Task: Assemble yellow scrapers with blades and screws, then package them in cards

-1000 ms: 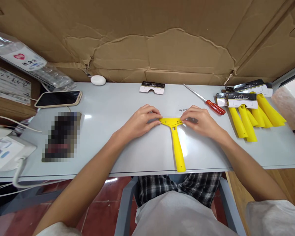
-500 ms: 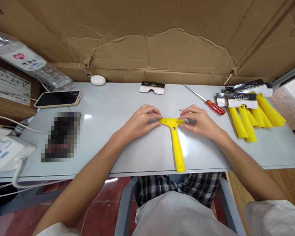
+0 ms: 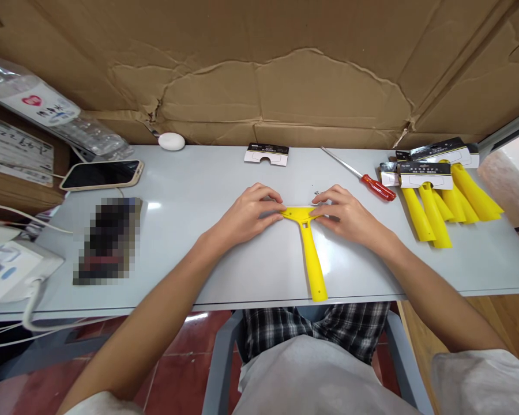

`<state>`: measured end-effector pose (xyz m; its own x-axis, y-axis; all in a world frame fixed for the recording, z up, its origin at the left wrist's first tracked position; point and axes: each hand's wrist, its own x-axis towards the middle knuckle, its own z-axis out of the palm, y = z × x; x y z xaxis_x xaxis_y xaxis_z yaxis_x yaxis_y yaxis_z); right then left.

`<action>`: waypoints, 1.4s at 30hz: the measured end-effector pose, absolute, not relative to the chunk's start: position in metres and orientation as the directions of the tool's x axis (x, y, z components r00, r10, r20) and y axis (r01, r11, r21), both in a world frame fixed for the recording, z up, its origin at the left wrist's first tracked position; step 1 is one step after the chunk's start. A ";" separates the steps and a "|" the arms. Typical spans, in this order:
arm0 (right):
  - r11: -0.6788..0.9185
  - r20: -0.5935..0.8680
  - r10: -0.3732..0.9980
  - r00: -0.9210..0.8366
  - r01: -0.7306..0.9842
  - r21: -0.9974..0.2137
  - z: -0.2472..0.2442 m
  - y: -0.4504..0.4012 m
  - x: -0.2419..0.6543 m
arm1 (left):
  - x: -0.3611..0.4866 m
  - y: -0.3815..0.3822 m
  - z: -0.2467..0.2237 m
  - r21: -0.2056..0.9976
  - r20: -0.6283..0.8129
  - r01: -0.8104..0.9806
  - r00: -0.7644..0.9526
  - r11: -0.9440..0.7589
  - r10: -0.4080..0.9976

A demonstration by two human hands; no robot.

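A yellow scraper lies on the grey table with its handle towards me, close to the front edge. My left hand pinches the left end of its wide head between thumb and fingers. At the head's right end, my right hand grips it the same way, its fingers covering that corner. Beyond my hands lies a black-and-white card sleeve. To the right of it is a screwdriver with a red handle.
Several yellow scrapers with card sleeves are piled on the right. Left stand a phone, a blurred-out dark item, a white oval object and a plastic bottle. A cardboard wall closes the back of the table.
My right hand has slid slightly left along the scraper's head and covers more of its right end. My left hand and the scraper have barely moved.
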<state>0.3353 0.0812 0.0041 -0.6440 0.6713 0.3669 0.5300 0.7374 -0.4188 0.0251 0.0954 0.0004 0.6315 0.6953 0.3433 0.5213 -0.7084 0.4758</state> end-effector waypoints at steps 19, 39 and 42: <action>0.738 0.425 0.675 -0.603 0.554 -0.386 -0.005 0.083 0.333 | 0.027 0.097 -0.004 0.445 0.403 0.505 0.625 -0.739 0.669; 0.726 0.419 0.687 -0.594 0.570 -0.384 -0.006 0.083 0.333 | 0.028 0.097 -0.008 0.451 0.430 0.481 0.622 -0.752 0.655; 0.729 0.416 0.685 -0.598 0.568 -0.383 -0.006 0.083 0.333 | 0.028 0.097 -0.008 0.442 0.429 0.482 0.627 -0.757 0.650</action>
<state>0.3332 0.0827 -0.0055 -0.5982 0.6848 0.4162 0.5680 0.7287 -0.3827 0.0276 0.0973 -0.0085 0.6275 0.6498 0.4290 0.4817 -0.7568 0.4418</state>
